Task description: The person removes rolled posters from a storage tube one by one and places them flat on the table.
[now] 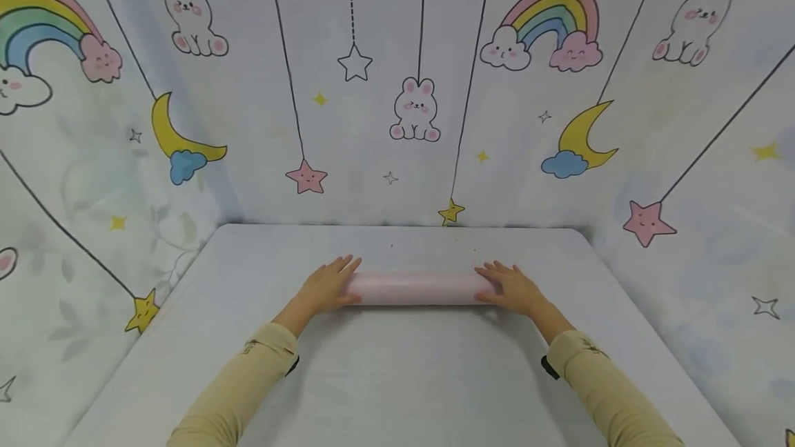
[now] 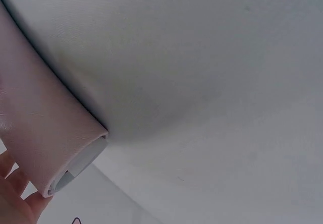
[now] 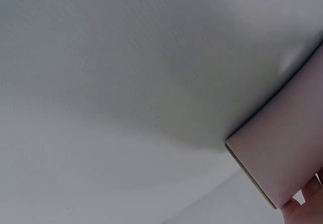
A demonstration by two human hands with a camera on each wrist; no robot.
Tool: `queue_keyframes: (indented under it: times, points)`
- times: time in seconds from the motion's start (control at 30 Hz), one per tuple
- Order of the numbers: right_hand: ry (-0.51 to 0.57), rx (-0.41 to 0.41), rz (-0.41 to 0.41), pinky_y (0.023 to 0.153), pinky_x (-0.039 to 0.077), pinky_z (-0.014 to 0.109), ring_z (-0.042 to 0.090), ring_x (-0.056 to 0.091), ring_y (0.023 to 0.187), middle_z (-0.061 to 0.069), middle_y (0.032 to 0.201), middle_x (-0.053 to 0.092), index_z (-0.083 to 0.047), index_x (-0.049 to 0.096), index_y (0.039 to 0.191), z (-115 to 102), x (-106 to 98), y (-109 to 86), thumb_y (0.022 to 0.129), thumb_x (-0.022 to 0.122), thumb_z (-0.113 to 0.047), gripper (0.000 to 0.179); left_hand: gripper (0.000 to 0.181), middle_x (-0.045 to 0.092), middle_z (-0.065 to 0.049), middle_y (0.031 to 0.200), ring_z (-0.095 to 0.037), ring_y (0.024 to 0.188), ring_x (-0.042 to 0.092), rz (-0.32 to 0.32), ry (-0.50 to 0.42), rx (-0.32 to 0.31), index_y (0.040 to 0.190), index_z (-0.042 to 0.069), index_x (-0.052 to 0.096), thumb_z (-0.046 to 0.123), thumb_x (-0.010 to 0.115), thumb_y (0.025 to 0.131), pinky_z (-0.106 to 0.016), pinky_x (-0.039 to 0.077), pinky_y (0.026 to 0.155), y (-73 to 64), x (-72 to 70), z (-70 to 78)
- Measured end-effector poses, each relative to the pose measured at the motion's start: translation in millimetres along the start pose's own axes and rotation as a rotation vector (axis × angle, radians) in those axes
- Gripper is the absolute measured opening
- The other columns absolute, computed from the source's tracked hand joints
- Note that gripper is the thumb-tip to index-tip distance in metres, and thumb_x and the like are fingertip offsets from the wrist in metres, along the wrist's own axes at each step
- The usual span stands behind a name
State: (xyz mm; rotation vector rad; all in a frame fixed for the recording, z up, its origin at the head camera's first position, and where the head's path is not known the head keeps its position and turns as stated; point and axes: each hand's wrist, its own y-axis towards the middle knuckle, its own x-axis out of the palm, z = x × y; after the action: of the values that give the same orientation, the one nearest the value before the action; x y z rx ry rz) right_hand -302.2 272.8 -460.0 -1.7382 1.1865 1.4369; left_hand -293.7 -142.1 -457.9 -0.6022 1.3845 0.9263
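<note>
Head view: a pink roll point(image 1: 416, 290) lies crosswise on the white table point(image 1: 397, 385), beyond the middle and nearer the far edge, with a thin dark line of shadow along its near side. The left hand point(image 1: 327, 286) is clamped on the roll's left end, its thumb on the near side and its fingers spread over the top toward the far side. The right hand point(image 1: 517, 290) holds the right end in much the same way, thumb near and fingers farther back, so the middle of the roll is bare between the two hands, which are well apart. The left wrist view shows the left end as an open tube with a grey inner layer point(image 2: 83, 161); a fingertip or thumb tip touches its rim, though which of them I cannot tell. In the right wrist view the right end is seen edge-on, with a tan rim point(image 3: 251, 176), and only part of the hand shows at the lower corner. Both arms wear beige sleeves point(image 1: 239, 378), and something black point(image 1: 550, 367) peeks out below each cuff. A few tiny specks point(image 1: 475, 250) dot the table past the roll. Behind it rises a pale wall point(image 1: 366, 202) printed with rabbits, rainbows, moons and stars.
</note>
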Motion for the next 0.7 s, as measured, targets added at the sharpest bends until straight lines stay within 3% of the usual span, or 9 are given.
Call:
queue_keyframes:
  times: [0.37, 0.7]
  points:
    - [-0.026, -0.008, 0.015, 0.102, 0.020, 0.057, 0.036, 0.038, 0.125, 0.018, 0.132, 0.047, -0.012, 0.052, 0.130, 2.5, 2.2, -1.0, 0.079, 0.060, -0.056, 0.068, 0.069, 0.047, -0.019, 0.132, -0.034, 0.119, 0.046, 0.016, 0.069, 0.015, 0.134, 0.002, 0.044, 0.049, 0.057, 0.085, -0.048, 0.037, 0.094, -4.3, 6.0, -2.1]
    - [-0.016, -0.009, 0.017, 0.095, 0.032, 0.054, 0.041, 0.046, 0.116, 0.021, 0.126, 0.052, -0.012, 0.053, 0.130, 1.4, 1.0, -2.6, 0.080, 0.059, -0.055, 0.066, 0.064, 0.054, -0.016, 0.122, -0.031, 0.115, 0.049, 0.061, 0.043, 0.010, 0.131, 0.004, 0.048, 0.047, 0.058, 0.085, -0.050, 0.035, 0.095, -7.9, 10.9, -1.2]
